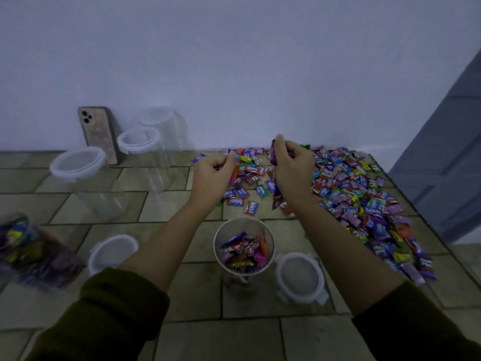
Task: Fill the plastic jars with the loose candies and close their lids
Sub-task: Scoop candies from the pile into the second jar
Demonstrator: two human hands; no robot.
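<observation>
On a tan tiled surface point(250, 340) against a pale wall point(234, 61), we see both hands curled over the loose candies point(364, 201): the right hand point(294, 170) grips purple wrappers, the left hand point(212, 175) pinches a few. The open jar point(242, 222), partly filled, stands between the forearms.

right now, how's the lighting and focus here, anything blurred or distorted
Head view: dim, bluish light, no glare; loose candies read sharp, the filled jar at the left edge smears into blur; wide-angle lens bows the tile lines.
</observation>
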